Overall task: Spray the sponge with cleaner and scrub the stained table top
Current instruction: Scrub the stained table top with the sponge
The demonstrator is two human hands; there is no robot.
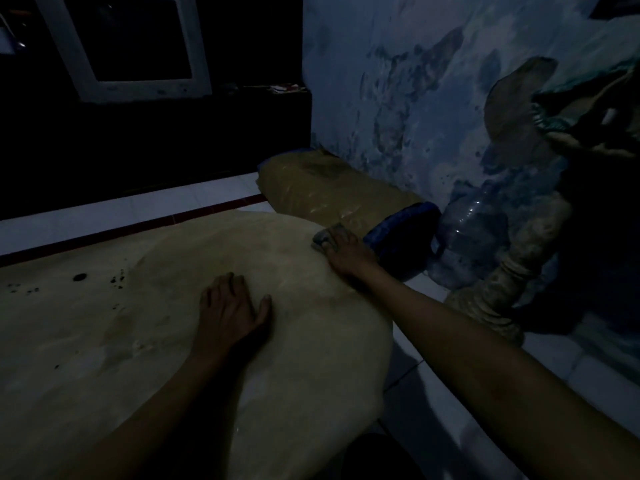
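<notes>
The round tan table top (104, 334) fills the lower left of the dim head view, with dark stains (80, 277) near its far left part. My left hand (230, 311) rests flat on the table's middle, fingers spread. My right hand (341, 249) reaches to the table's far right edge and presses a small grey sponge (320, 239) onto the surface, fingers curled over it. No spray bottle shows.
A tan sack (329, 187) lies behind the table against a peeling blue wall (398, 81). A large plastic water jug with a blue cap (467, 237) lies on its side to the right. White tiled floor (450, 410) runs along the right. A white-framed screen (135, 46) stands at the back left.
</notes>
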